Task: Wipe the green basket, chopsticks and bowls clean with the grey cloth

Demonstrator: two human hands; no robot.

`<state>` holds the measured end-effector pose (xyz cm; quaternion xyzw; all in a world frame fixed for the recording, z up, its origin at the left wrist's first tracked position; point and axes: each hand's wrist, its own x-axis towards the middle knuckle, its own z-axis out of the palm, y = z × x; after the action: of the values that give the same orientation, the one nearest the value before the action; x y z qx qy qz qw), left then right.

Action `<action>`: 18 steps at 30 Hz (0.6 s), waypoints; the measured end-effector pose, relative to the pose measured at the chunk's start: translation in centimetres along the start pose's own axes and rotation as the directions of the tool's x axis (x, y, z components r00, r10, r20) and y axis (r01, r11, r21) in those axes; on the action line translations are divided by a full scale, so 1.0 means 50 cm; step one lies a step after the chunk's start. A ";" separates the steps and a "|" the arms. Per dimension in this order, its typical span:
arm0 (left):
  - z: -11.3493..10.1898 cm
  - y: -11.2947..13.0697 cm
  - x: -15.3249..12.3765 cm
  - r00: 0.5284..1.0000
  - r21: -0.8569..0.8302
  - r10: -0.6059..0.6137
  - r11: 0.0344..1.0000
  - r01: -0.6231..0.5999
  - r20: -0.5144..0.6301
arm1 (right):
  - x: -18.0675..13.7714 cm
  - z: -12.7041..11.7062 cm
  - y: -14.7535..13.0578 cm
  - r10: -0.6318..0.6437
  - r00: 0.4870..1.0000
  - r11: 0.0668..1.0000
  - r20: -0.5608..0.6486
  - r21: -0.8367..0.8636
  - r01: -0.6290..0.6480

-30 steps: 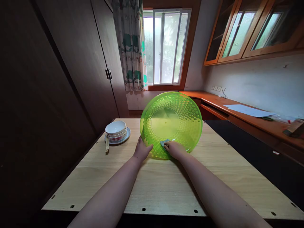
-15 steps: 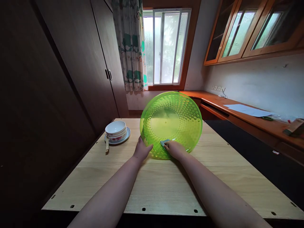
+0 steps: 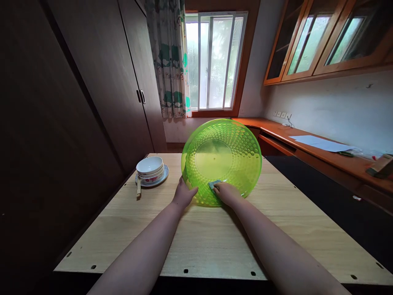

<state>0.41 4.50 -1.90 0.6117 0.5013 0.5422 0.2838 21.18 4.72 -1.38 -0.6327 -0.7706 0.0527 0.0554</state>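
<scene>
A large see-through green plastic basin (image 3: pixel 214 157) stands tilted up on the table, its hollow side facing me. My left hand (image 3: pixel 184 192) grips the basin's lower left rim, thumb in front and the other fingers mostly hidden behind it. In my right hand (image 3: pixel 226 192) is a small grey-blue cloth (image 3: pixel 214 185), pressed against the lower inside wall of the basin. The right fingers are closed on the cloth and partly hidden from view.
Stacked white bowls (image 3: pixel 150 166) rest on a plate (image 3: pixel 166 174) at the table's left, with wooden chopsticks (image 3: pixel 138 188) leaning beside them. The pale wooden table (image 3: pixel 211 246) has slots along its near edge. An orange desk (image 3: pixel 307 135) with white paper (image 3: pixel 322 142) runs along the right wall.
My right hand and the cloth have shifted very slightly to the right on the basin's inside. The basin and my left hand stay almost where they were.
</scene>
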 end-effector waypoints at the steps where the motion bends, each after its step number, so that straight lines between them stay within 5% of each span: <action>1: 0.000 -0.001 0.000 1.000 0.006 -0.001 1.000 0.001 0.003 | 0.001 0.000 0.001 0.013 1.000 1.000 0.003 0.002 -0.013; 18: -0.001 0.002 -0.001 1.000 -0.002 0.001 1.000 -0.001 0.014 | -0.001 -0.002 0.004 0.053 0.998 0.999 0.015 -0.008 -0.053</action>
<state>0.39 4.38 -1.81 0.6155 0.4983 0.5387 0.2875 21.38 4.73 -1.30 -0.6528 -0.7541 0.0558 0.0458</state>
